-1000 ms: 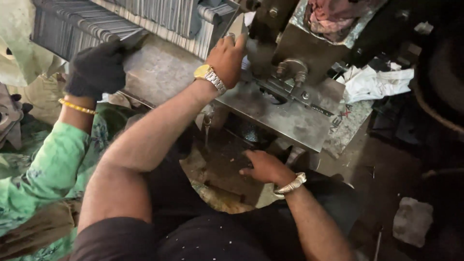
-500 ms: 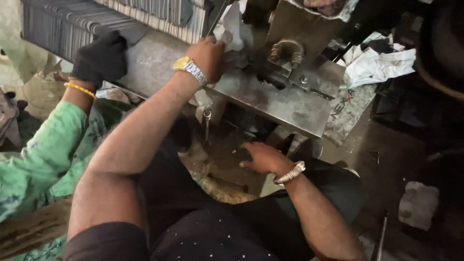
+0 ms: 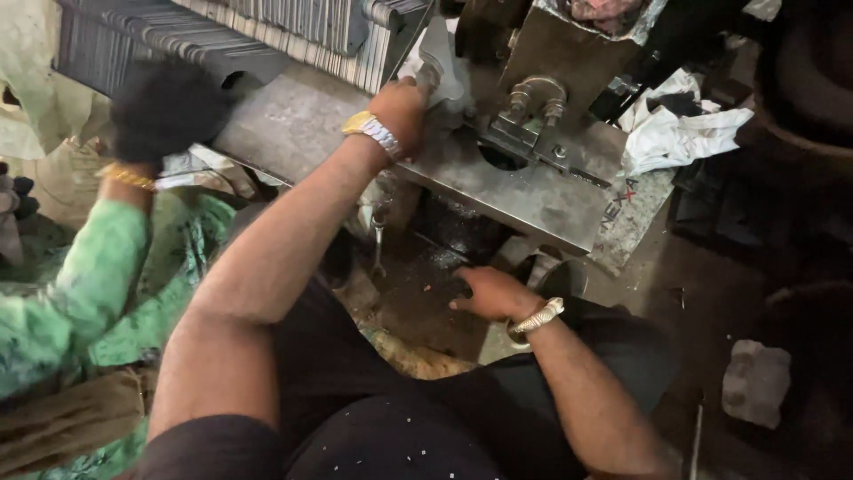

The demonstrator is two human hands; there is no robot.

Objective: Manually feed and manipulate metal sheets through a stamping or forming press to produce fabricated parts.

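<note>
Grey steel machine bed (image 3: 533,200), white rag (image 3: 684,133)

Left hand (image 3: 404,105) reaches forward, fingers curled; right hand (image 3: 490,293) rests low.

Both of the person's arms are bare from the shoulder down, with a black sleeveless top flecked with tiny pale specks. The left hand (image 3: 402,108) has a wristwatch (image 3: 371,132) with a gold-coloured case and a silvery link band. The right hand (image 3: 490,293) has a twisted, silvery open bangle (image 3: 536,317) at the wrist, and dark trousers cover the legs.
</note>
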